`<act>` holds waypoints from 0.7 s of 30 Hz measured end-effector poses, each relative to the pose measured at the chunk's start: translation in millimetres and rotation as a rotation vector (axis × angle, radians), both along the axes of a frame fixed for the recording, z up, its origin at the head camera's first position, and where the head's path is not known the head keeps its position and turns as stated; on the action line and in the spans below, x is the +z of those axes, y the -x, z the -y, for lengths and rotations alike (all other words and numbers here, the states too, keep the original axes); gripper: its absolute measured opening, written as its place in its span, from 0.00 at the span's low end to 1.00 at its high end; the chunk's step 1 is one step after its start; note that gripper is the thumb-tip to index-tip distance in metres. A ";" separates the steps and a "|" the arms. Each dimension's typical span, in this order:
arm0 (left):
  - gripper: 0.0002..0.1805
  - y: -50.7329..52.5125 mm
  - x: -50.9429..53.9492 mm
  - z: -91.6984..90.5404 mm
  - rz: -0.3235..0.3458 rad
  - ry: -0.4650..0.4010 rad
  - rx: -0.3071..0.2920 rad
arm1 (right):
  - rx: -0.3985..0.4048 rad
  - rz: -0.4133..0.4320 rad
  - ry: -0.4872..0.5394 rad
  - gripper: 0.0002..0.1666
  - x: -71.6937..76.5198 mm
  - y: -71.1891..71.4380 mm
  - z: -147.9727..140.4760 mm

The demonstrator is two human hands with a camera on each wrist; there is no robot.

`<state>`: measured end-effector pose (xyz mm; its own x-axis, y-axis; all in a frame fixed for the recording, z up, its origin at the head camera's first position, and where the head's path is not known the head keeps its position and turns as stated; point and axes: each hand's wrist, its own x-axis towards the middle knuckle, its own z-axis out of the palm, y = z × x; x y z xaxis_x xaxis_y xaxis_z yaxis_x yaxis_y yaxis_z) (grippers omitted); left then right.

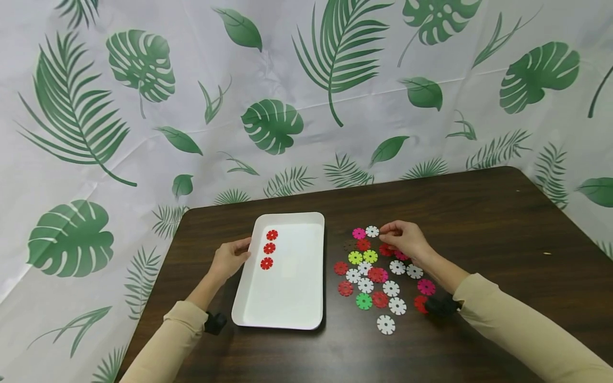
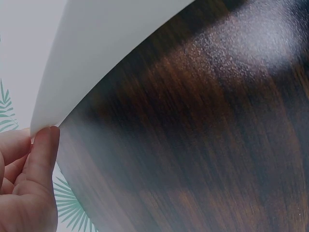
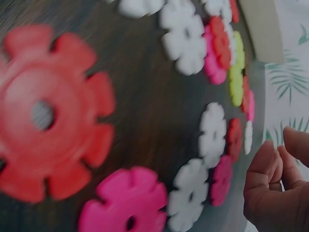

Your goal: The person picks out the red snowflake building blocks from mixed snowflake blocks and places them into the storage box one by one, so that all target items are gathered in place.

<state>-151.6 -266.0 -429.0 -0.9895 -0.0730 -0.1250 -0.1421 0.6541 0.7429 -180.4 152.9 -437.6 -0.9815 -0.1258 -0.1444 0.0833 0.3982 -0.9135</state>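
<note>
My left hand (image 1: pixel 230 259) grips the left rim of a shallow white tray (image 1: pixel 287 314). In the left wrist view, fingertips (image 2: pixel 48 135) meet the tray's edge. Inside the tray, three red notched discs (image 1: pixel 270 248) lie in a column along its left side. My right hand (image 1: pixel 407 242) is over the far right of a loose spread of notched discs, its fingertips just beside a white disc (image 1: pixel 372 231). The right wrist view shows that hand (image 3: pixel 273 188) with loosely bent fingers and no disc visible between them. Part of a red disc (image 1: pixel 386 250) is hidden under this hand.
Right of the tray, white, red, pink, yellow-green and brown discs lie on the dark wooden table (image 1: pixel 460 213), some overlapping. A green disc (image 1: pixel 364 301) and a white disc (image 1: pixel 385 324) are at the near side. A leaf-patterned cloth (image 1: pixel 306 96) hangs behind the table.
</note>
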 end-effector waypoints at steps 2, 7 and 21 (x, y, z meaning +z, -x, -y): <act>0.23 -0.2 0.2 -0.1 0.001 -0.001 -0.001 | 0.013 -0.027 -0.050 0.17 -2.4 -1.1 -3.4; 0.23 -0.7 1.1 -0.4 0.003 0.006 -0.003 | 0.045 -0.079 -0.152 0.16 -7.8 -2.8 -7.8; 0.23 0.0 1.6 -0.2 0.005 0.020 -0.004 | 0.151 -0.197 -0.369 0.17 -10.5 -2.5 -7.0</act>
<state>-151.6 -265.8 -427.4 -0.9891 -0.0717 -0.1282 -0.1430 0.6698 0.7287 -177.8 159.9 -448.1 -0.9693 -0.2450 -0.0188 -0.1620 0.6947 -0.7009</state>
